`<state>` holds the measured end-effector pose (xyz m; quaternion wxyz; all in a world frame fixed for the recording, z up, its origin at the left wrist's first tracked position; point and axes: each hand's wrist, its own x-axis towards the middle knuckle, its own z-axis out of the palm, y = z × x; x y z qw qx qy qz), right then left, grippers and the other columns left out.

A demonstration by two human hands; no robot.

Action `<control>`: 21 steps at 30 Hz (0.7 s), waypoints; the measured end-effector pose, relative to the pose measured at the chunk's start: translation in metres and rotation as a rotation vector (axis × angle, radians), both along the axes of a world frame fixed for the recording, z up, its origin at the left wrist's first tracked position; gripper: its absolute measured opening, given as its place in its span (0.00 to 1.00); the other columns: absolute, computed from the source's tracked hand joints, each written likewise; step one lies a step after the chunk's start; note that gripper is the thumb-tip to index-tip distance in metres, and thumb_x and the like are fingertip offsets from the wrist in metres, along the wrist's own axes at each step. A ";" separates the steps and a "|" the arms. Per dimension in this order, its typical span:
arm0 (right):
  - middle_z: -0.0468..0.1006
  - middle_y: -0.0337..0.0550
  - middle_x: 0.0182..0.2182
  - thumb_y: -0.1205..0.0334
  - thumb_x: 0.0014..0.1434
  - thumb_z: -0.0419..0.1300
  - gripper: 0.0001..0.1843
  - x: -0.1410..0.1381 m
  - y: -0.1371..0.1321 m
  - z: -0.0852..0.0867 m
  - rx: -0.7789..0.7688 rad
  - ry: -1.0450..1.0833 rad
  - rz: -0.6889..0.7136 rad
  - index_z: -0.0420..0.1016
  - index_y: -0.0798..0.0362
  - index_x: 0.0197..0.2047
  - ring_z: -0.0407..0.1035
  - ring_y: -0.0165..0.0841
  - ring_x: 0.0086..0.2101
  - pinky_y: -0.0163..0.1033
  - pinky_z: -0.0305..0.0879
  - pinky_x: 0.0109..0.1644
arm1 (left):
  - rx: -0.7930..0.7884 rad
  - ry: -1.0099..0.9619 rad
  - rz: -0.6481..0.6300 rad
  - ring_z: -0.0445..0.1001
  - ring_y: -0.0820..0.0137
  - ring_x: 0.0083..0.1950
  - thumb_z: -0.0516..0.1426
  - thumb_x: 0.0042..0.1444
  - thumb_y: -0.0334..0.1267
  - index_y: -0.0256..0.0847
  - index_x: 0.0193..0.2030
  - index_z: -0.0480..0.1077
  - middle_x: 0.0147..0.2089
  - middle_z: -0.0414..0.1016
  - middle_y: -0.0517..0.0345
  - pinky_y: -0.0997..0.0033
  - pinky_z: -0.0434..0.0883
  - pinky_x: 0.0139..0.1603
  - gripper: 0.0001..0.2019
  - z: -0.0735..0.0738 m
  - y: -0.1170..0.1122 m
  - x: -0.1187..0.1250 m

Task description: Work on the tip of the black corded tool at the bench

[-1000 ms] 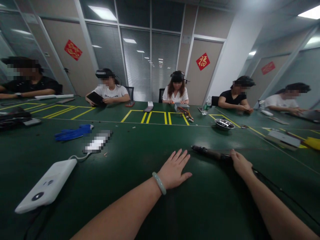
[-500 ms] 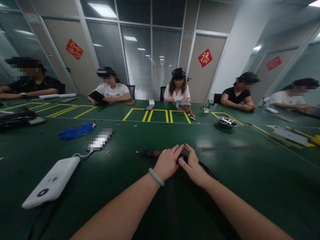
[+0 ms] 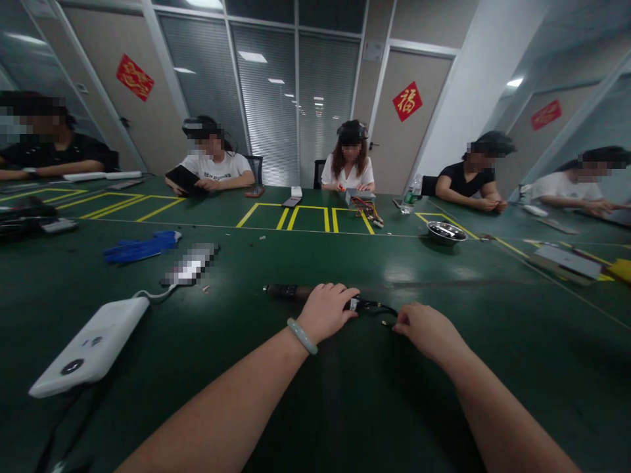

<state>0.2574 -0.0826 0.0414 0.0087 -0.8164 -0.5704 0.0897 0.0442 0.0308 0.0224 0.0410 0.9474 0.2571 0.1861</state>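
Note:
A dark, slim electric screwdriver [image 3: 282,290] lies on the green table, its narrow metal tip pointing left. Over its body curls my left hand [image 3: 326,312], which wears a pale green bangle. Out of the tool's right end runs a black cable [image 3: 377,305]. My right hand [image 3: 428,328] is closed in a pinch on this cable, to the right of the tool. A small metallic end [image 3: 386,322] pokes out beside the right fingertips; what it belongs to is unclear.
To the left lie a white power bank [image 3: 93,348], cabled to a phone [image 3: 190,266], and a blue glove [image 3: 142,247]. A metal bowl [image 3: 446,233] and a bottle [image 3: 411,196] stand at the right back. Several people sit across the table; one has a box with coloured wires [image 3: 367,203].
My right hand has left the tool's end, moved right and pinched the cable. My left hand has flattened its grip around the screwdriver. The view has tilted slightly down.

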 end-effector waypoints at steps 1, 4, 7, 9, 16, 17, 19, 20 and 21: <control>0.75 0.41 0.30 0.56 0.55 0.60 0.06 0.002 0.002 -0.001 0.031 0.014 -0.025 0.76 0.47 0.31 0.69 0.35 0.32 0.37 0.55 0.32 | -0.009 0.016 -0.005 0.69 0.62 0.50 0.59 0.57 0.49 0.49 0.58 0.63 0.49 0.72 0.57 0.62 0.64 0.48 0.23 0.002 0.001 -0.001; 0.76 0.41 0.31 0.54 0.57 0.58 0.08 0.006 0.009 -0.004 0.201 0.034 -0.114 0.76 0.47 0.33 0.69 0.35 0.32 0.36 0.54 0.30 | -0.031 0.078 0.000 0.70 0.61 0.49 0.61 0.54 0.48 0.48 0.55 0.65 0.47 0.72 0.57 0.60 0.65 0.48 0.22 0.008 0.004 -0.004; 0.77 0.39 0.33 0.54 0.58 0.57 0.09 0.004 0.012 -0.007 0.281 0.165 -0.112 0.77 0.47 0.37 0.69 0.33 0.32 0.35 0.55 0.31 | -0.045 0.132 0.016 0.71 0.60 0.48 0.62 0.52 0.46 0.48 0.52 0.66 0.46 0.73 0.57 0.59 0.66 0.48 0.20 0.013 0.005 -0.008; 0.78 0.37 0.31 0.55 0.57 0.58 0.09 -0.001 0.012 -0.009 0.236 0.287 -0.055 0.77 0.46 0.38 0.69 0.31 0.31 0.34 0.56 0.31 | -0.030 0.130 0.004 0.71 0.60 0.48 0.62 0.53 0.42 0.46 0.50 0.66 0.46 0.72 0.56 0.59 0.66 0.48 0.18 0.014 0.002 -0.009; 0.77 0.35 0.27 0.58 0.54 0.61 0.05 -0.012 0.009 -0.009 0.206 0.292 0.020 0.78 0.46 0.33 0.68 0.29 0.28 0.34 0.55 0.30 | 0.022 -0.013 -0.066 0.70 0.62 0.49 0.60 0.54 0.40 0.43 0.47 0.66 0.45 0.71 0.55 0.60 0.64 0.53 0.15 0.007 -0.014 0.006; 0.76 0.34 0.27 0.58 0.54 0.61 0.05 -0.012 0.009 -0.008 0.219 0.271 0.028 0.78 0.46 0.33 0.68 0.29 0.28 0.34 0.55 0.30 | 0.026 -0.016 -0.064 0.70 0.62 0.48 0.59 0.55 0.39 0.42 0.46 0.66 0.44 0.71 0.55 0.60 0.64 0.52 0.12 0.005 -0.015 0.008; 0.76 0.34 0.28 0.58 0.54 0.61 0.04 -0.012 0.009 -0.008 0.252 0.226 0.062 0.77 0.46 0.33 0.68 0.29 0.28 0.34 0.55 0.30 | 0.030 -0.009 -0.062 0.70 0.63 0.48 0.58 0.56 0.37 0.42 0.43 0.66 0.43 0.71 0.56 0.62 0.65 0.50 0.09 0.003 -0.016 0.013; 0.76 0.34 0.28 0.59 0.55 0.61 0.04 -0.012 0.009 -0.007 0.271 0.203 0.088 0.77 0.46 0.33 0.68 0.28 0.29 0.34 0.55 0.31 | 0.031 -0.004 -0.065 0.70 0.63 0.47 0.58 0.57 0.36 0.42 0.43 0.66 0.43 0.71 0.56 0.62 0.65 0.50 0.07 0.002 -0.016 0.015; 0.76 0.34 0.29 0.59 0.55 0.61 0.04 -0.013 0.009 -0.008 0.291 0.178 0.116 0.77 0.46 0.33 0.68 0.28 0.29 0.34 0.55 0.32 | 0.031 0.000 -0.068 0.70 0.64 0.47 0.57 0.57 0.35 0.42 0.42 0.66 0.42 0.71 0.56 0.63 0.66 0.49 0.06 0.001 -0.015 0.016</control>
